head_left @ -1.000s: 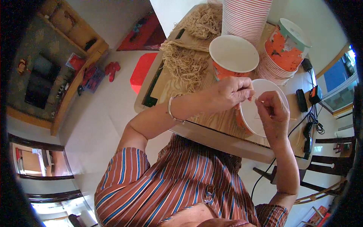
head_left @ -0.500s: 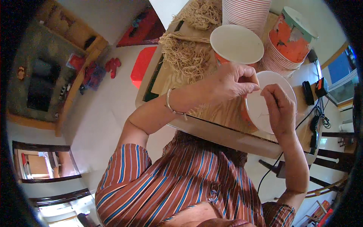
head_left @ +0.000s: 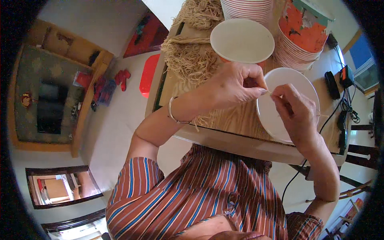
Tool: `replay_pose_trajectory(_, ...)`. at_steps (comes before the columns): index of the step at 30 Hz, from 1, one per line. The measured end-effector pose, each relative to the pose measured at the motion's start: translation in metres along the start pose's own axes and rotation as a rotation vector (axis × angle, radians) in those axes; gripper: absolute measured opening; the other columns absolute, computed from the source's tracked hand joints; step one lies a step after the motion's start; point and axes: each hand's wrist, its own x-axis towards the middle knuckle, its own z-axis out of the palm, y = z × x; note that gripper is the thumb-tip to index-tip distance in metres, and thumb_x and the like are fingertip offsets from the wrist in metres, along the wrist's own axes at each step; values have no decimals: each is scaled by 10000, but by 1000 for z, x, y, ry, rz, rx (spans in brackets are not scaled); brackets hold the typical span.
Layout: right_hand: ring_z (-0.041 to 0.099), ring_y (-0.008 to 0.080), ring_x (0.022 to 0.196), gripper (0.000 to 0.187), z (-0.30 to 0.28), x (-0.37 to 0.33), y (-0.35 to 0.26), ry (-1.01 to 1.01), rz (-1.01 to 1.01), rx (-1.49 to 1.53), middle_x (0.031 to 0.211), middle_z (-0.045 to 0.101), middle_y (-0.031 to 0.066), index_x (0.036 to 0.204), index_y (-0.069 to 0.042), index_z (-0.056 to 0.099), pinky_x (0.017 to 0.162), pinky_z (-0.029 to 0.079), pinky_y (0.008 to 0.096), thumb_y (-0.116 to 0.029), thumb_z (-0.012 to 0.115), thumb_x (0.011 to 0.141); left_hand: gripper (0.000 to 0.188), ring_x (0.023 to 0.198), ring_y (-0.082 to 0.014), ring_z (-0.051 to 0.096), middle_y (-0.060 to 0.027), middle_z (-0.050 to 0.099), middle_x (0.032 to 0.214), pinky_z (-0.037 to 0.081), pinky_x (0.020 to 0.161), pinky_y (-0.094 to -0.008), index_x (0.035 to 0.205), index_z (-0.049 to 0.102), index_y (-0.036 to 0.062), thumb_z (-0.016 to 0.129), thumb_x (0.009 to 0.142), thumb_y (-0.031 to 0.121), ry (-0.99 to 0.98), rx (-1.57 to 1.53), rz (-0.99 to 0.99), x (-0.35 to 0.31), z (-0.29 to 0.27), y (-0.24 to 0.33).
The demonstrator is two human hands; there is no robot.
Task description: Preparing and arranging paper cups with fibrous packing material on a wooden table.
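Note:
Thumb and fingertips of my left hand (head_left: 238, 85) are pinched together on a short thin strand of string (head_left: 269, 92). My right hand (head_left: 297, 114) pinches the other end, so the strand spans the small gap between them. Both hands are above the near rim area of a white paper bucket (head_left: 276, 120) whose opening faces up; my right hand hides part of it. Beside my left wrist lies a tangled pile of beige strings (head_left: 190, 60). A second white paper bucket (head_left: 242, 42) stands just beyond my left hand.
More beige string (head_left: 200, 14) lies at the far left of the wooden table (head_left: 236, 122). Behind are a stack of white buckets (head_left: 248, 9) and another stack (head_left: 298, 56) with an orange bucket (head_left: 302, 30) upside down on top. Black cables (head_left: 348, 108) lie right; a red stool (head_left: 149, 76) stands left.
The whole view has shifted slightly. Both hands still pinch the string over the bucket, with my right hand turned a little and the strand between the fingertips showing more plainly.

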Motion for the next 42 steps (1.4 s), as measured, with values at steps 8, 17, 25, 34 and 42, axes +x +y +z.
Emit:
replay_pose_trajectory(8, 577, 149, 599, 44, -11, 2, -5, -72, 267, 186, 683, 579, 116, 850, -12, 579, 553, 462, 303, -43, 608, 862, 78, 788, -88, 585, -17, 617, 804, 477, 733, -242, 841, 640, 21, 709, 806, 29, 20, 187, 122, 0, 5, 10)
replay_pose_trajectory(17, 474, 39, 549, 108, -19, 10, -6, -274, 766, 619, 669, 562, -26, 850, -23, 632, 460, 377, 221, -119, 602, 889, 142, 785, -218, 633, -71, 627, 819, 512, 704, -306, 863, 652, 46, 733, 749, 20, 71, 473, 575, 2, 5, 5)
replay_pose_trajectory(25, 435, 32, 501, 122, -22, 8, -1, -295, 843, 706, 644, 542, -33, 837, -38, 638, 415, 336, 219, -148, 610, 883, 172, 813, -211, 640, -82, 637, 863, 519, 717, -314, 917, 665, 55, 709, 760, 0, 162, 511, 546, -5, 1, 3)
replay_pose_trajectory(34, 484, 52, 566, 115, -10, 10, 15, -368, 827, 633, 672, 572, -22, 867, -15, 638, 473, 391, 234, -128, 620, 874, 164, 914, -150, 642, -73, 668, 950, 502, 830, -288, 1016, 642, -1, 644, 852, 13, 226, 120, 17, -19, 13, -24)
replay_pose_trajectory(42, 486, 50, 562, 116, -10, 15, 11, -392, 875, 653, 672, 578, -18, 860, -13, 642, 474, 402, 240, -126, 623, 876, 199, 932, -114, 626, -57, 677, 971, 501, 837, -273, 1056, 634, 1, 653, 862, 43, 137, 9, -79, -20, 15, -23)
